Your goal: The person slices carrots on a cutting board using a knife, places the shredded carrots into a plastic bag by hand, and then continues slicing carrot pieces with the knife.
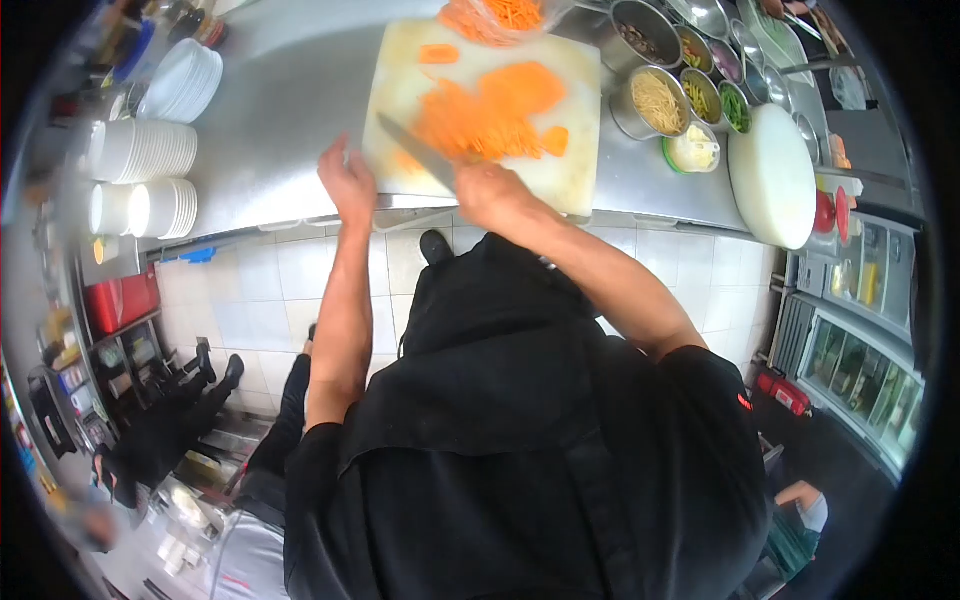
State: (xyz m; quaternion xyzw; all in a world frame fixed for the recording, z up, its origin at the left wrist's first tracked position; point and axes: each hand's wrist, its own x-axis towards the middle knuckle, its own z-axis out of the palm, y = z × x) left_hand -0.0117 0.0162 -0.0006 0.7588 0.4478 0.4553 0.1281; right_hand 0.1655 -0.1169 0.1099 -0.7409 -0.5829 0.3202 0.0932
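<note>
The right hand (490, 195) is wrapped around the handle of a knife (418, 152), its blade slanting up and left across the near-left part of the white cutting board (583, 120). The left hand (348, 182) is empty, fingers loosely parted, just off the board's left edge above the counter (275, 100). The carrot, as the orange food seems to be, lies mid-board: a heap of shreds (460, 125) in front, with a spread of flat slices (522, 88) behind it. Blur over the heap makes it hard to tell how evenly it is cut. The work looks well along: many shreds are made, and more sit in a clear bag (515, 14) at the board's far edge. The slices, 1 block (438, 54) near the far-left corner and 1 small piece (556, 140) right of the heap appear left to shred. For moving, the board's right strip is bare, and so is the counter to the left, as far as the stacked bowls (150, 150). Metal pots (658, 105) crowd the board's right side, and its near edge lies close to the counter's front edge, leaving little room there.
</note>
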